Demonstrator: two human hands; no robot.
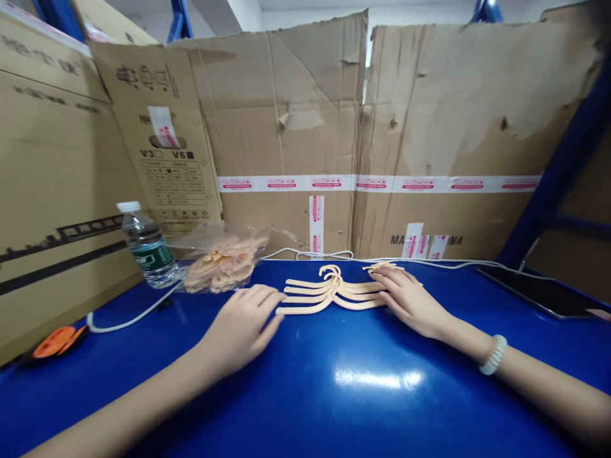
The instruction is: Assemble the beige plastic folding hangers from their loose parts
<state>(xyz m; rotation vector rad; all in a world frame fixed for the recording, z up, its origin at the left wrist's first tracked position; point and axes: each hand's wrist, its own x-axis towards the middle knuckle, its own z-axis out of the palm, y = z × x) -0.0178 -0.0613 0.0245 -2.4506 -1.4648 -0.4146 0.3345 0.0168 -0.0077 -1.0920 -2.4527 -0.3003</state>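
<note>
Several small beige clothes hangers (310,310) lie overlapped in a row on the blue table, hooks pointing to the back. My left hand (245,324) is at their left tips, its fingers stretched out and the thumb apart; whether it touches the tips I cannot tell. Over the right ends rests my right hand (413,302), fingers spread and extended, partly covering those arms. Just behind its fingertips lie more beige pieces (382,265), half hidden by the hand. Neither hand is closed around a hanger.
A clear plastic bag (229,257) of beige pieces sits back left, beside a water bottle (150,248). An orange-and-black object (57,342) lies far left. A white cable (124,329) runs along the back, and a dark tablet-like device (539,292) lies right. Cardboard panels (286,140) wall the back.
</note>
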